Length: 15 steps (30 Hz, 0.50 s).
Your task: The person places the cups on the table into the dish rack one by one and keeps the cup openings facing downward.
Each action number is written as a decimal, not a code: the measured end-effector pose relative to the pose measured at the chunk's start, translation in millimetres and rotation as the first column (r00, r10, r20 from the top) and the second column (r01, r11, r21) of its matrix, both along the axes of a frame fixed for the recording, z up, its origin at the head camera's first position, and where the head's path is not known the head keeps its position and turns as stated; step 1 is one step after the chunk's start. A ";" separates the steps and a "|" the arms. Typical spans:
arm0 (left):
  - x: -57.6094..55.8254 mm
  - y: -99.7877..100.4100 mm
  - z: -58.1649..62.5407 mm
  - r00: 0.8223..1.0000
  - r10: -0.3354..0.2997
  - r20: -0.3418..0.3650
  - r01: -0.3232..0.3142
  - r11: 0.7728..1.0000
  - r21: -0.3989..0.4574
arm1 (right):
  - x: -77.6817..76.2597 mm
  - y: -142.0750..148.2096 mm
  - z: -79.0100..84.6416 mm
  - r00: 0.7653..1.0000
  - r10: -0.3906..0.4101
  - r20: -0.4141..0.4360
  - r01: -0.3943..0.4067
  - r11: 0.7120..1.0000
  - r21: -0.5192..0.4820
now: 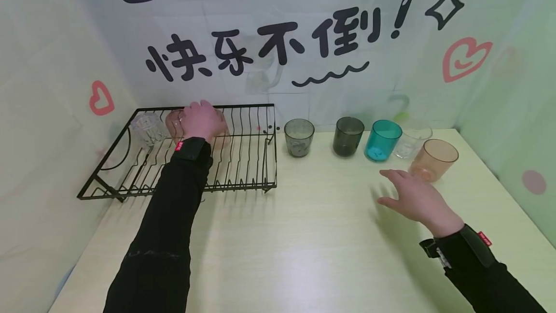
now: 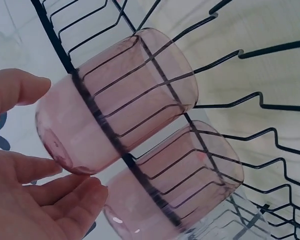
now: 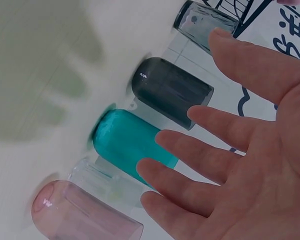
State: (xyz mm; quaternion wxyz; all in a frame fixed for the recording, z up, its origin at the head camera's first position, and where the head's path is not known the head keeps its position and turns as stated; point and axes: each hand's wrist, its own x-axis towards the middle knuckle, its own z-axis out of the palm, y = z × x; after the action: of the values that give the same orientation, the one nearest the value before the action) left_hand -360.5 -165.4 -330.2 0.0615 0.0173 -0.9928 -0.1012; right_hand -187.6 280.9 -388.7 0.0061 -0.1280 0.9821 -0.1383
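Observation:
My left hand (image 1: pixel 201 120) is at the drying rack, by the base end of a pink glass (image 2: pixel 120 95). The thumb and fingertips are spread right at that glass's edge in the left wrist view, without wrapping over it. A second pink glass (image 2: pixel 175 175) lies beside it on the wires, and a clear glass (image 1: pixel 149 127) sits at the rack's left end. My right hand (image 1: pixel 419 202) hovers over the table with its fingers spread and nothing in them. Closest to it stands a peach-pink glass (image 1: pixel 436 161), upright next to a clear glass (image 1: pixel 410 143).
The black wire rack (image 1: pixel 243 187) stands at the back left against a printed wall sheet (image 1: pixel 243 13). Along the back of the table (image 1: pixel 295 245) stand a grey glass (image 1: pixel 299 138), a dark grey glass (image 1: pixel 347 137) and a teal glass (image 1: pixel 382 141).

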 end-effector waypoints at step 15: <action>32.4 13.7 35.8 1.000 0.000 -0.023 0.000 1.000 0.022 | -2.2 2.4 -0.1 1.000 0.013 -0.016 -0.013 1.000 0.019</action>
State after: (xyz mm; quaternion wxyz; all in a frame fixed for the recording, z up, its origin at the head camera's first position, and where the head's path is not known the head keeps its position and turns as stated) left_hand -328.0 -151.7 -294.3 0.0727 0.0169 -0.9908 -0.1125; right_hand -189.9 283.2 -388.7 0.0003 -0.1356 0.9824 -0.1281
